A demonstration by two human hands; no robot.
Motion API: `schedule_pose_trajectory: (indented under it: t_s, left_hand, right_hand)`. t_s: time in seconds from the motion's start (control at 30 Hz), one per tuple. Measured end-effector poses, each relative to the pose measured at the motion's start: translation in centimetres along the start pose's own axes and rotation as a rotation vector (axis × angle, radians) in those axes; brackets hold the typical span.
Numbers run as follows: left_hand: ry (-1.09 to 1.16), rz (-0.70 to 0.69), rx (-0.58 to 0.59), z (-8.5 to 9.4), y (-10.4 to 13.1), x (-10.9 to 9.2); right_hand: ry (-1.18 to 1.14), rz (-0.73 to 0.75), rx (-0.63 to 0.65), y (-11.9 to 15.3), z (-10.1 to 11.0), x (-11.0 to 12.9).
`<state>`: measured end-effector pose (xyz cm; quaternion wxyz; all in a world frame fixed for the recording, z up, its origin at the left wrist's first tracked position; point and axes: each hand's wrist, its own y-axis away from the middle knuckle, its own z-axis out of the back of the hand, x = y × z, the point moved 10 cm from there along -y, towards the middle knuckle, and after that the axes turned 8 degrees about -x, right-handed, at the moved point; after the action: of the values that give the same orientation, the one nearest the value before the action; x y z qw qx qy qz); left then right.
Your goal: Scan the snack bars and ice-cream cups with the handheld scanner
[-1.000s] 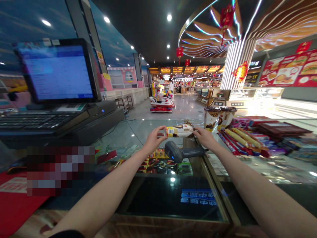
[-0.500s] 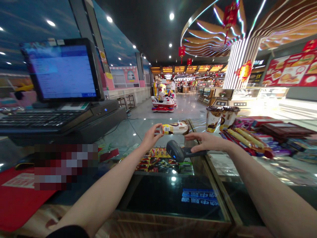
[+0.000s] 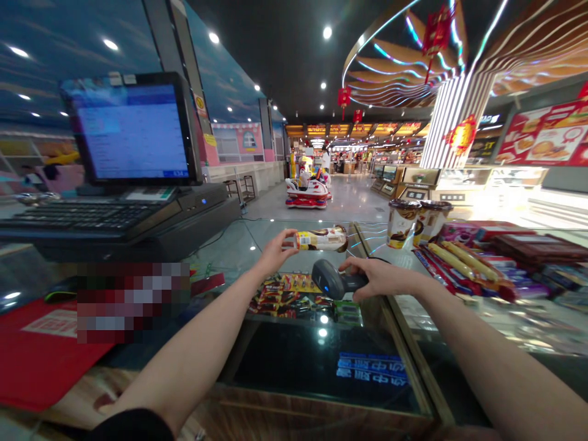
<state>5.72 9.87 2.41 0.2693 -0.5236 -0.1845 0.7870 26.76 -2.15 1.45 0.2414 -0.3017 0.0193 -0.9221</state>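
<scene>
My left hand pinches the base end of a white, brown and yellow snack cup, which lies on its side with its dark lid toward the right. A barcode printed near the base faces me. My right hand is closed around the handle of a black barcode scanner, just below and in front of the cup. The scanner's head points left and shows a small blue light. Beneath both hands is the glass counter top, with small packaged goods visible under it.
Two similar cups stand upright on the right, beside a pile of packaged snacks. At left are a lit monitor, a keyboard and a red mat. A metal strip divides the counter.
My right hand's fingers have gone from loosely spread over the scanner's handle to wrapped around it. The cup has turned slightly in my left hand, its barcode showing more plainly. The view has shifted slightly.
</scene>
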Motion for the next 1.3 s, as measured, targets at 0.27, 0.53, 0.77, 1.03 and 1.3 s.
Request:
schedule_pose_trajectory:
  t_s: [0.27, 0.53, 0.77, 1.03, 1.3]
  left_hand:
    - [-0.011, 0.002, -0.001, 0.4, 0.0, 0.1]
    - [-0.063, -0.006, -0.027, 0.2, 0.2, -0.8]
    - [-0.069, -0.043, -0.029, 0.1, 0.5, -1.6]
    - [-0.074, -0.026, -0.03, -0.2, 0.5, -1.4]
    - [-0.057, -0.042, -0.027, -0.2, 0.7, -1.6]
  right_hand:
    - [-0.021, 0.027, -0.075, -0.4, 1.0, -0.2]
    - [-0.209, 0.05, -0.191, -0.3, 2.7, 0.6]
    - [-0.257, 0.054, -0.186, -0.1, 2.9, 1.4]
    - [-0.249, 0.033, -0.126, -0.1, 2.2, 1.2]
    - [-0.265, 0.03, -0.116, -0.1, 2.0, 0.9]
